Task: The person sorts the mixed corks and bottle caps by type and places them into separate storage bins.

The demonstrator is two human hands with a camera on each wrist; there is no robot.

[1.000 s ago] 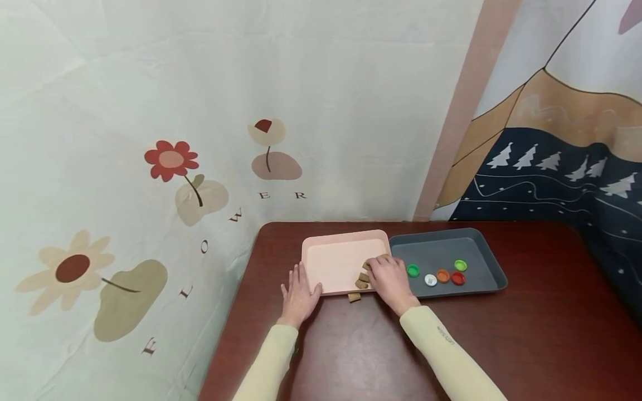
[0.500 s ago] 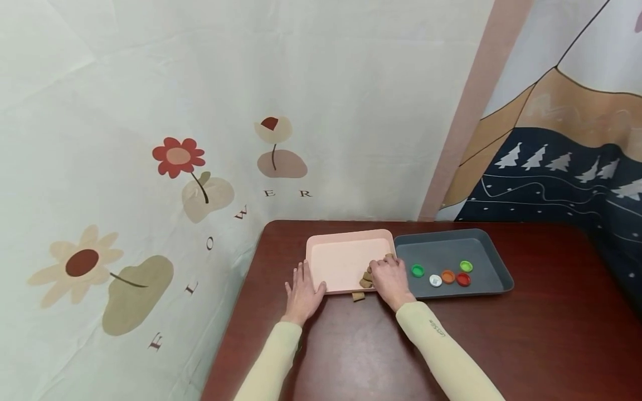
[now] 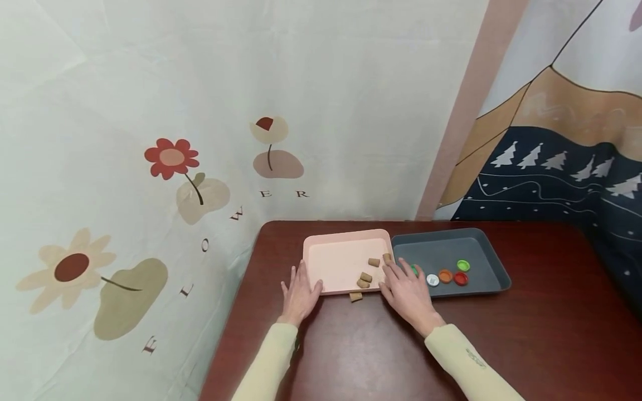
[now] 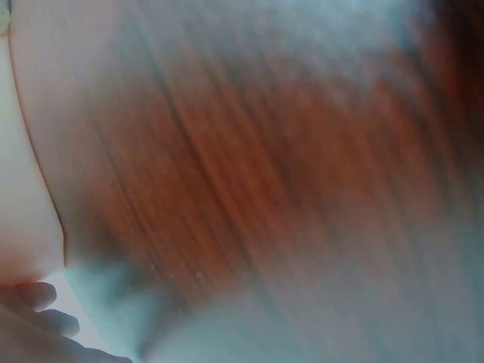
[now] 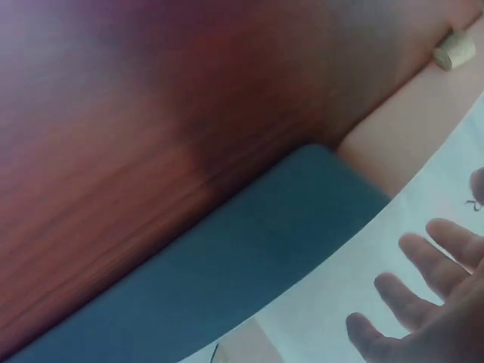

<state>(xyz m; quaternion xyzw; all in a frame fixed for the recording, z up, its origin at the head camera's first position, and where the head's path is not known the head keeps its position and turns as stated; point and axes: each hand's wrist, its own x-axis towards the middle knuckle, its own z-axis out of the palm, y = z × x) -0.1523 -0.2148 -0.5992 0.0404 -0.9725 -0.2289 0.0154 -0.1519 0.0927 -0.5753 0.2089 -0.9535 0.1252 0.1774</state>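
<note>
My left hand (image 3: 298, 299) rests at the front left corner of a pink tray (image 3: 336, 250), its fingers along the left side and its thumb by the front rim. Over the seam between the pink tray and a dark grey tray (image 3: 431, 245), my right hand (image 3: 408, 292) spreads its fingers and holds nothing visible. Several corks lie in the right part of the pink tray, among them a cork (image 3: 373, 262) and one cork (image 3: 387, 258) near the right fingertips. Another cork (image 3: 355, 297) lies at the front rim. The right wrist view shows straight, parted fingers (image 5: 416, 265).
In the grey tray are several round caps: a white cap (image 3: 432, 280), an orange cap (image 3: 445, 276), a red cap (image 3: 461, 278) and a lime cap (image 3: 463, 265). A green cap (image 3: 414, 270) is partly behind my right hand. Both trays stand on a brown table (image 3: 361, 351) by a cloth-covered wall.
My right hand has moved right from over the corks, and its curled fingers have spread. More corks show now, and the green cap is partly covered. The left hand stays in place.
</note>
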